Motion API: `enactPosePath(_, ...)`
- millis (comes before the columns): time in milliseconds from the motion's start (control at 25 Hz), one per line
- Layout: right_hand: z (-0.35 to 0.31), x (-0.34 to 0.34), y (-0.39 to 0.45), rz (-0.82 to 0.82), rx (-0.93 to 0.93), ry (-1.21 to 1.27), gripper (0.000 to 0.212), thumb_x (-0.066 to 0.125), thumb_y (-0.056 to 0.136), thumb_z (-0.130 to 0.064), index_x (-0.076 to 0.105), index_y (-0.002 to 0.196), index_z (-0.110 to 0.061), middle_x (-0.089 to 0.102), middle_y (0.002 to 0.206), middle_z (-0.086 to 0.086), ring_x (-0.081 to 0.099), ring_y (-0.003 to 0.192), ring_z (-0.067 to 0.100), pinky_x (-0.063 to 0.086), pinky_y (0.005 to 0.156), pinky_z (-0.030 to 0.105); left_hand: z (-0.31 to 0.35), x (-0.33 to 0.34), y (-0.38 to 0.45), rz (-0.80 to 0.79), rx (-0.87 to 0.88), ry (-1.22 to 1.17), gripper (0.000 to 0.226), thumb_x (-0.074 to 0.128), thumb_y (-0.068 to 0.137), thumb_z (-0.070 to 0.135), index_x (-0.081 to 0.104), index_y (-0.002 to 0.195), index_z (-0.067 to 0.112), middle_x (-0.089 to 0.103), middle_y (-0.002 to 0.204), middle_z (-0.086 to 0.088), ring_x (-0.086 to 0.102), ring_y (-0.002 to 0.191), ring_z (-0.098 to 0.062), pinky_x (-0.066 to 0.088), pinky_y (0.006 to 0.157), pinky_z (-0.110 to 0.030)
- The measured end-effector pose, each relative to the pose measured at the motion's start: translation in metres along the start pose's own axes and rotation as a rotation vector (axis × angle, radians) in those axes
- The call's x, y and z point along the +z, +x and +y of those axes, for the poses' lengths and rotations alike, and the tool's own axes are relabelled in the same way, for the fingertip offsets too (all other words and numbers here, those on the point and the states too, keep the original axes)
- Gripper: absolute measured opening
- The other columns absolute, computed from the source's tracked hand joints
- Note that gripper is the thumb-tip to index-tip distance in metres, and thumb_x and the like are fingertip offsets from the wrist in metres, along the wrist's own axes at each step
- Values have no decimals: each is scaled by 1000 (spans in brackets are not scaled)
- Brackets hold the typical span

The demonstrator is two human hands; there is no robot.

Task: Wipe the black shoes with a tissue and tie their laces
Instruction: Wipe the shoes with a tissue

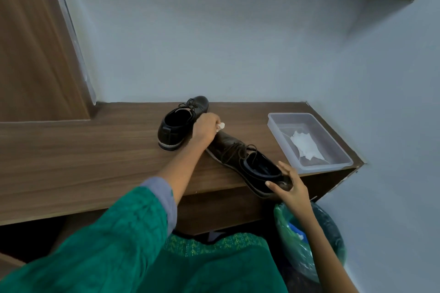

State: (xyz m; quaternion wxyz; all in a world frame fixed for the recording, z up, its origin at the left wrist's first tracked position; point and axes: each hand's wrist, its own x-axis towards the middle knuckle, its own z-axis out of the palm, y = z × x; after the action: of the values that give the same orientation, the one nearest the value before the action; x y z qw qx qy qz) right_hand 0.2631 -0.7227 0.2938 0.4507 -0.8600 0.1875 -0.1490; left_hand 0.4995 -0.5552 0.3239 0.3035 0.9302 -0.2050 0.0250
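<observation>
Two black lace-up shoes lie on the wooden shelf (83, 150). The far shoe (177, 125) points toward the wall, its laces loose. The near shoe (247, 162) lies diagonally, toe away from me, heel at the shelf's front edge, laces untied. My left hand (206, 131) is closed on a crumpled white tissue (221, 126) and rests at the near shoe's toe. My right hand (289, 188) grips the heel of the near shoe, thumb and fingers around it.
A clear plastic tray (333, 152) holding white tissue (307, 145) stands at the shelf's right end against the wall. Below, right of my lap, is a bin lined with a green bag (292, 240). A wooden panel (35, 43) rises at the left.
</observation>
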Motion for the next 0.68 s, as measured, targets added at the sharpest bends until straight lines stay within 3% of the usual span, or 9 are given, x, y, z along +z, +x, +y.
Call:
enactPosePath(80, 4, 4, 0, 18, 9, 35, 59, 76, 76, -22, 50, 129, -28, 51, 115, -27, 50, 103, -18, 38, 90, 10, -5, -7, 11, -68, -71, 135, 22, 49, 87, 1, 66, 101, 0, 66, 106, -22, 62, 97, -37, 50, 82, -41)
enactPosePath(200, 5, 8, 0, 61, 29, 104, 53, 77, 75, -20, 55, 123, -30, 57, 110, -28, 53, 98, -23, 43, 86, 8, -3, -13, 7, -39, -115, 200, 18, 47, 90, 1, 60, 101, -5, 63, 108, -24, 60, 100, -40, 48, 82, -45)
enactPosePath(360, 1, 6, -1, 69, 53, 158, 47, 77, 75, -17, 59, 117, -28, 61, 102, -24, 55, 88, -24, 44, 74, -2, -14, -7, -11, 40, -288, 48, 20, 49, 91, 5, 59, 106, -5, 63, 110, -23, 60, 103, -39, 50, 83, -44)
enactPosePath(440, -1, 5, -1, 65, 50, 170, 46, 77, 75, -16, 61, 116, -25, 62, 101, -22, 57, 88, -22, 45, 73, -1, -26, 0, -18, 56, -481, -171, 17, 51, 91, 7, 61, 99, -5, 67, 100, -23, 66, 88, -36, 57, 77, -44)
enactPosePath(560, -3, 4, -2, 49, 55, 173, 43, 79, 74, -18, 62, 112, -28, 64, 100, -20, 60, 91, -12, 47, 73, 2, -27, 14, -32, 36, -719, -542, 17, 53, 89, 2, 57, 74, -5, 65, 69, -19, 60, 44, -24, 57, 52, -37)
enactPosePath(680, -5, 5, -1, 40, 68, 128, 40, 80, 71, -26, 64, 106, -34, 65, 100, -20, 59, 97, -4, 47, 82, 15, -11, 28, -45, -71, -757, -670, 18, 55, 88, -2, 60, 71, -6, 60, 55, -14, 52, 26, -14, 51, 38, -27)
